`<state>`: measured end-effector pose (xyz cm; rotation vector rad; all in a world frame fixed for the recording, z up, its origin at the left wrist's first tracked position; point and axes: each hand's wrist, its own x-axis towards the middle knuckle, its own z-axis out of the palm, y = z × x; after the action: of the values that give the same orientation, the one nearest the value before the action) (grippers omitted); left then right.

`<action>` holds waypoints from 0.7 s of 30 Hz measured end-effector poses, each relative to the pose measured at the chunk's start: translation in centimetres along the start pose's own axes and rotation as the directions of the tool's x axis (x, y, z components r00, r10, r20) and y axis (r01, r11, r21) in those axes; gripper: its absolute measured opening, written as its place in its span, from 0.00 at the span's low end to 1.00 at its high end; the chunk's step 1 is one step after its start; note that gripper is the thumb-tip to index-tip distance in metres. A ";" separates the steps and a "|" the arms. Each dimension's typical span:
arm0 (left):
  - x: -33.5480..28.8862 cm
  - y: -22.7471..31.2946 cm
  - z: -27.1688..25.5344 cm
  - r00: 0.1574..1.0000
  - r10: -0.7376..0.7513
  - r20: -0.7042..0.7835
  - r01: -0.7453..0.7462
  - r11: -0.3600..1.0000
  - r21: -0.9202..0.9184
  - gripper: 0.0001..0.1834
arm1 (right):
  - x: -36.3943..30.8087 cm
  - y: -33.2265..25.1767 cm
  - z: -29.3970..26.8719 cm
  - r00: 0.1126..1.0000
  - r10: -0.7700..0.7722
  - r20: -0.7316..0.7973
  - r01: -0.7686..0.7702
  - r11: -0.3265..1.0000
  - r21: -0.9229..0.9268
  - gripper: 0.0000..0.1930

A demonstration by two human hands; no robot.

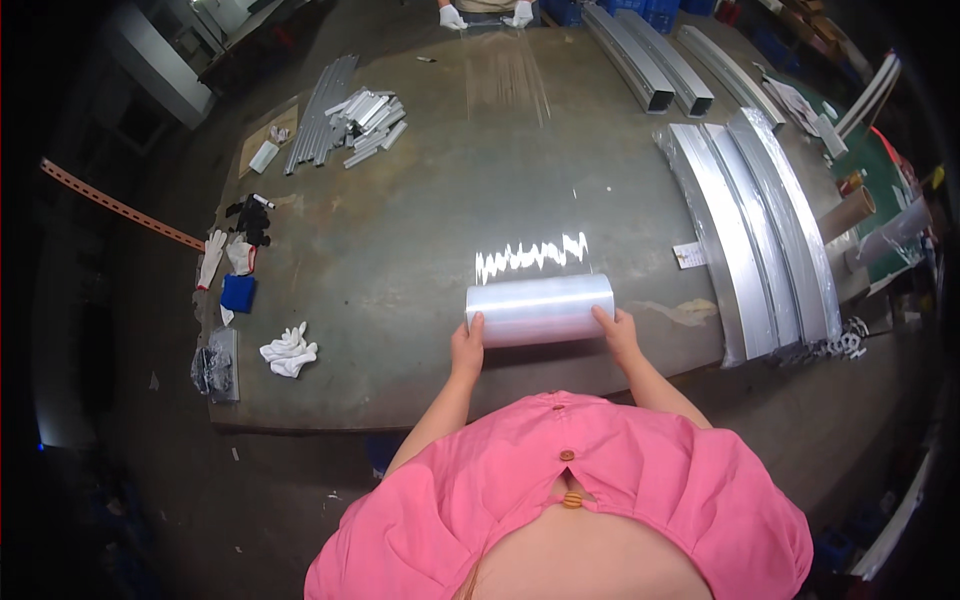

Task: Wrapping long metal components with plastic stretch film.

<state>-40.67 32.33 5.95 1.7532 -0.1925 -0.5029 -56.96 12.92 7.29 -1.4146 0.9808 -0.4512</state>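
Observation:
A thick roll of clear plastic film [540,311] lies crosswise between my hands near the table's front edge. My left hand [467,345] grips its left end, thumb on top, and my right hand [619,334] grips the right end the same way. From the roll a thin transparent sheet runs away over the table, showing as a jagged bright glare [530,257] just beyond the roll. At the far edge, a co-worker's white-gloved hands [487,16] hold the other end of the stretched film [505,75].
Wrapped silver metal profiles [715,240] lie at the right, with large box-section tubes [630,60] farther back. Thin strips and short metal pieces [370,120] are heaped at the far left. White gloves [289,350] and a blue pad [238,294] sit near the left edge.

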 end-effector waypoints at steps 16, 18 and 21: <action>8.2 3.0 2.0 0.983 -0.150 -0.105 0.177 0.928 0.327 0.36 | 5.3 -3.8 2.7 0.989 0.083 -0.122 -0.081 0.996 0.024 0.28; 8.6 3.4 2.4 0.981 -0.156 -0.112 0.185 0.924 0.335 0.37 | 6.2 -3.6 2.8 0.985 0.081 -0.152 -0.083 0.997 -0.005 0.28; 9.4 4.5 3.2 0.975 -0.178 -0.133 0.215 0.907 0.361 0.37 | 7.6 -3.6 2.8 0.967 0.077 -0.242 -0.102 0.991 -0.090 0.27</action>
<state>-33.11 24.69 7.56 2.1816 -0.0415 -0.5506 -49.55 8.17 8.10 -1.4219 1.2725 -0.5187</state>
